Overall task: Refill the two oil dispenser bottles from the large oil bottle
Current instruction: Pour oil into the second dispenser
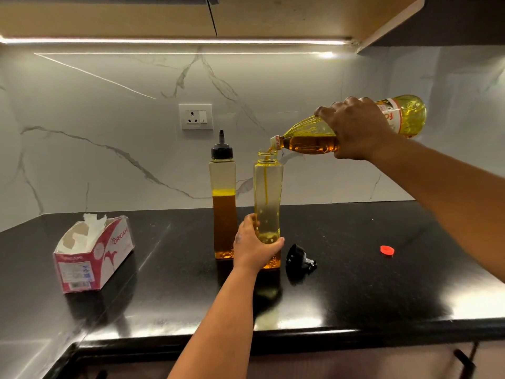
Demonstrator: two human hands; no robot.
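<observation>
My right hand (pixel 355 129) grips the large oil bottle (pixel 308 138), tipped nearly level with its mouth over an uncapped clear dispenser bottle (pixel 268 192). A thin stream of oil runs down inside that dispenser, and a shallow pool of oil lies at its base. My left hand (pixel 254 248) wraps around the dispenser's lower part and holds it upright on the black counter (pixel 355 283). Just behind and to the left stands the second dispenser bottle (pixel 222 203), capped with a black spout and about half full of darker oil.
The black spout cap (pixel 299 258) lies on its side right of the open dispenser. A red cap (pixel 387 250) rests further right. A torn pink tissue box (pixel 93 253) sits at the left. A wall socket (pixel 196 116) is on the marble backsplash.
</observation>
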